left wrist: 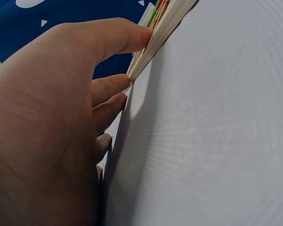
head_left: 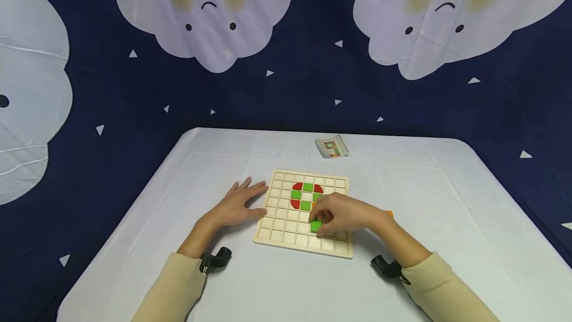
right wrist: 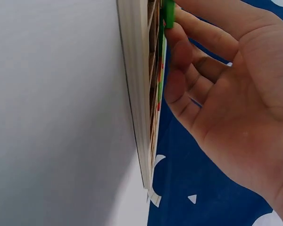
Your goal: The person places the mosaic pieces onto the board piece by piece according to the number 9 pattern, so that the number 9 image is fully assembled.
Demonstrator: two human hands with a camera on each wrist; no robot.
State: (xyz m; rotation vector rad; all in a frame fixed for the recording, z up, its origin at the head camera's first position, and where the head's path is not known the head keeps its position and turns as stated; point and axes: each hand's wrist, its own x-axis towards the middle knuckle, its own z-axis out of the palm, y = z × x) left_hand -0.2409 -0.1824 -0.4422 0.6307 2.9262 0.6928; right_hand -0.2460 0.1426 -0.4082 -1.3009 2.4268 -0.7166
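A wooden grid board [head_left: 278,222] lies on the white table, with red quarter-round tiles and green square tiles set in a ring; some orange shows beside my right fingers. My left hand [head_left: 237,205] touches the board's left edge with spread fingers; in the left wrist view its thumb [left wrist: 134,37] and index fingertip meet the wooden rim. Over the near right part of the board, my right hand [head_left: 346,212] pinches a green tile [head_left: 316,226] between thumb and fingers. The right wrist view shows that green tile [right wrist: 168,14] just above the grid. My right hand hides some cells.
A slightly curled pattern card [head_left: 331,147] lies behind the board on the white table [head_left: 223,163]. Something orange [head_left: 390,213] peeks out behind my right wrist. A dark blue cloth with clouds [head_left: 304,98] hangs beyond the table's far edge.
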